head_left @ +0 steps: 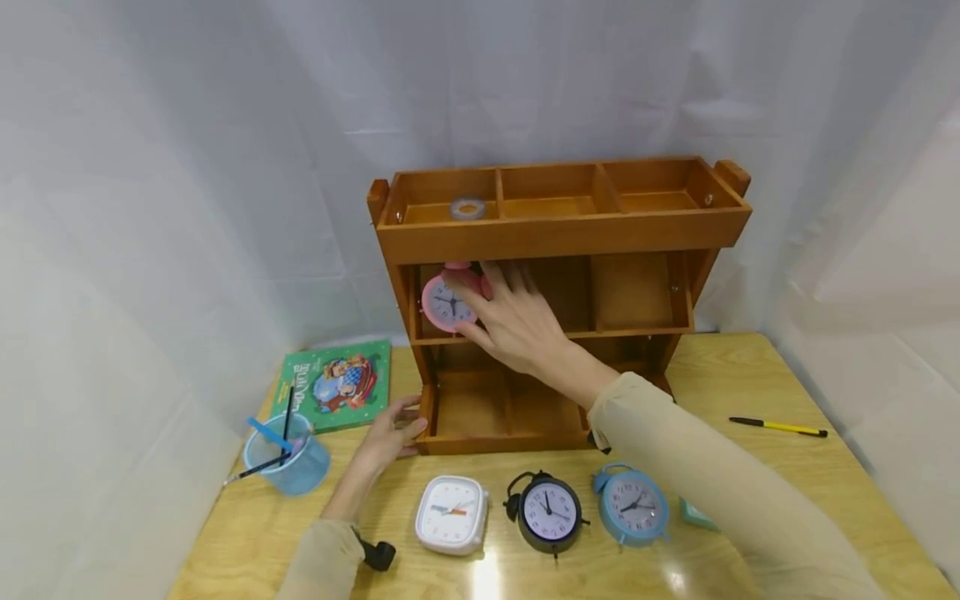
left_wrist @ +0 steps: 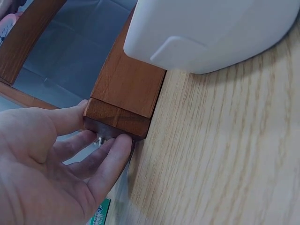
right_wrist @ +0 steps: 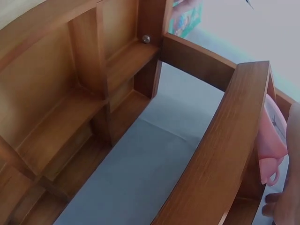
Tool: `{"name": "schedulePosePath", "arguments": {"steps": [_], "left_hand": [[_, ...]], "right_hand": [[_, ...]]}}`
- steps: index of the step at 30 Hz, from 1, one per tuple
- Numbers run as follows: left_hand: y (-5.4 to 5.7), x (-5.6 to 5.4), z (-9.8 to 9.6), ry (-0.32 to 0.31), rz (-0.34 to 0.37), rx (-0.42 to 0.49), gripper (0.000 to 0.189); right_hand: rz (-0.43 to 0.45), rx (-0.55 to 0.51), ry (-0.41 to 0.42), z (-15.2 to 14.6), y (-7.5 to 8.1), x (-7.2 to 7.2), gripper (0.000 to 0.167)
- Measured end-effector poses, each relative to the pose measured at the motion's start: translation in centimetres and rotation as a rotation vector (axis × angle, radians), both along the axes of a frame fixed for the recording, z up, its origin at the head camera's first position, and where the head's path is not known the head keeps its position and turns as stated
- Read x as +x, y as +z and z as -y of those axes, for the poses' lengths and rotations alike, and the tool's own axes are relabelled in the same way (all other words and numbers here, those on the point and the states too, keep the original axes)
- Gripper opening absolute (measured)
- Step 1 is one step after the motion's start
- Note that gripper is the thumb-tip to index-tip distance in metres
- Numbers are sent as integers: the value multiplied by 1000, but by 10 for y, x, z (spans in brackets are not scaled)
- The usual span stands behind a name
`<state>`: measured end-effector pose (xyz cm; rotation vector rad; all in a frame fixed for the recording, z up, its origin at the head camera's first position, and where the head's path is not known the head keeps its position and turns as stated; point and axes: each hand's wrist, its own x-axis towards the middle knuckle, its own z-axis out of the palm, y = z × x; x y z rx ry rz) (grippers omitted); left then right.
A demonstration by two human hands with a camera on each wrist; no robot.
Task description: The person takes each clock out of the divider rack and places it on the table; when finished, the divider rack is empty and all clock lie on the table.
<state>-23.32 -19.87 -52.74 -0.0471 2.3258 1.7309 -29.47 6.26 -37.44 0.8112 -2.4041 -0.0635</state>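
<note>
A brown wooden three-tier shelf (head_left: 562, 237) stands on the table. In its middle tier, at the left compartment, sits a pink alarm clock (head_left: 442, 304). My right hand (head_left: 521, 325) holds this clock, index finger across its upper face and thumb by its lower right edge; the other fingers stretch upward. In the right wrist view the pink clock (right_wrist: 273, 140) shows beyond a wooden board, partly hidden. Low on the shelf's left side, my left hand (head_left: 390, 431) grips the bottom tier's end, thumb and fingertips on the wooden corner (left_wrist: 119, 117).
In front stand a white square clock (head_left: 452, 514), a black alarm clock (head_left: 550, 511) and a blue alarm clock (head_left: 633, 506). Leftward are a blue pencil cup (head_left: 300, 467) and green book (head_left: 300, 367). A yellow pen (head_left: 780, 427) lies right; a tape roll (head_left: 468, 208) rests up top.
</note>
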Motion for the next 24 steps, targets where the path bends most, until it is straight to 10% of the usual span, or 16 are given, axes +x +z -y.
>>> {"name": "schedulePosePath", "arguments": {"steps": [24], "left_hand": [[-2, 6, 2, 6, 1, 6, 53]], "right_hand": [[-46, -160, -61, 11, -11, 3, 84]]}}
